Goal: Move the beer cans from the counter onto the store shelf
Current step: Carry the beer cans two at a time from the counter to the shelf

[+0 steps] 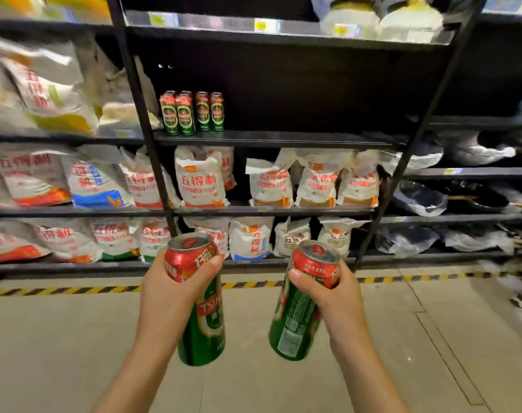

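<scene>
My left hand (167, 293) grips a tall green and red beer can (206, 323) by its upper part. My right hand (331, 296) grips a second can of the same kind (295, 323), tilted a little to the right. Both cans are held upright over the floor, in front of a black store shelf (283, 140). On that shelf board, at its left end, stand several matching beer cans (191, 113) in a tight group. The rest of the board to their right is bare. No counter is in view.
White flour bags (200, 177) fill the two shelf rows below the cans and the bays to the left. Black uprights (140, 114) frame the bay. A yellow and black striped line (75, 290) runs along the floor before the shelves. Pans in plastic (432, 201) lie at the right.
</scene>
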`<state>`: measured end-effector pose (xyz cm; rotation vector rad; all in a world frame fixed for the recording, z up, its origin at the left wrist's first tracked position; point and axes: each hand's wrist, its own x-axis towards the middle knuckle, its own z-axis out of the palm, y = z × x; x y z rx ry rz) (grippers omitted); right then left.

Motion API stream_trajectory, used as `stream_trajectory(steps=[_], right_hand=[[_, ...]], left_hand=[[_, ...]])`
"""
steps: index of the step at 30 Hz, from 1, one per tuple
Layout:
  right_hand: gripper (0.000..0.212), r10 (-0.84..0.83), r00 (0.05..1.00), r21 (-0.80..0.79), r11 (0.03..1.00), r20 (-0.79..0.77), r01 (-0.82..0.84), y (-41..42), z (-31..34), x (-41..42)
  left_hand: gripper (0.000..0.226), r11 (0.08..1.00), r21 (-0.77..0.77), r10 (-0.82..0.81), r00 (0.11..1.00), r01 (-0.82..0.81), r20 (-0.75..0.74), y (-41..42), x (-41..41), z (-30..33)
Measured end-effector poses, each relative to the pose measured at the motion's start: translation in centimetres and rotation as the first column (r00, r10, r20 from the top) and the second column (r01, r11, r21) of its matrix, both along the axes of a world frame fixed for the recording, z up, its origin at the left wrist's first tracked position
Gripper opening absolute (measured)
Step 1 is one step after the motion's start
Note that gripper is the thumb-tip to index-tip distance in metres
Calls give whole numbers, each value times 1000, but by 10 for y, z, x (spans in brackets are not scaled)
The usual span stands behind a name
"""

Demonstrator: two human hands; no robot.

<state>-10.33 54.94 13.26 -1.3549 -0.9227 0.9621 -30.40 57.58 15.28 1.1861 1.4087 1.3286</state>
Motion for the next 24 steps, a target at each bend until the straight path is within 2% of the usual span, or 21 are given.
stream_trajectory(steps=[9,15,19,24], right_hand=[[52,12,1000,-11,1000,6,-12,138,10,-47],[70,10,1000,-1,1000,5,-10,236,4,-39],[68,61,998,2,998,5,-61,309,7,-33],[50,162,986,27,986,43,-163,402,13,-30]], left_hand=[[34,999,37,-27,1000,28,-5,139,-35,13],[36,998,57,-38,999,38,6,236,-27,12],[44,998,62,-8,1000,7,10,304,-22,17],[33,991,97,94,995,-95,20,381,-26,18]])
